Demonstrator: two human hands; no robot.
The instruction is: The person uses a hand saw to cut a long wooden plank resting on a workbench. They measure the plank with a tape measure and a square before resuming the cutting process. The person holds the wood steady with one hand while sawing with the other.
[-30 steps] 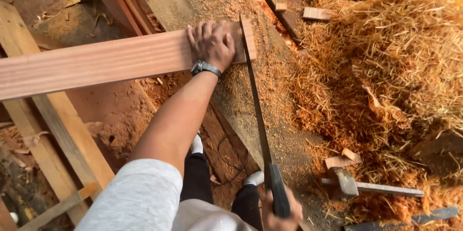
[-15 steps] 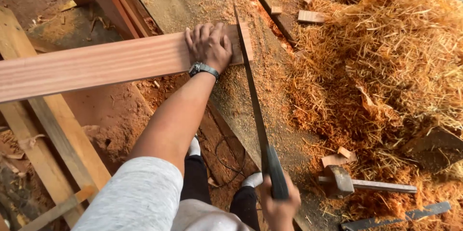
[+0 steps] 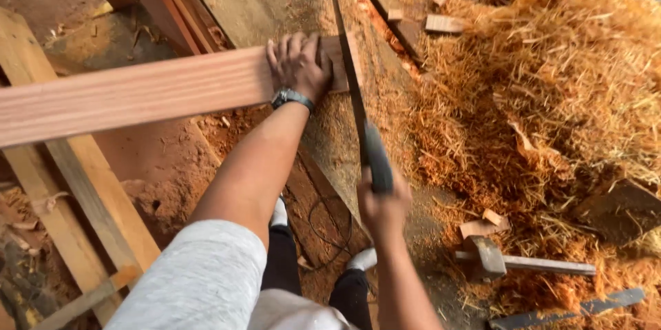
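Pressing the reddish plank [image 3: 138, 92], left hand [image 3: 297, 65] fingers lie spread; right hand [image 3: 383, 207] fingers clamp the handsaw [image 3: 351, 82].

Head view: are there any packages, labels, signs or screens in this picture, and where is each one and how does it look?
None in view: no package, label, sign or screen.
Nearest such thing: a wristwatch with a dark band on the left hand's wrist; its face does not show.
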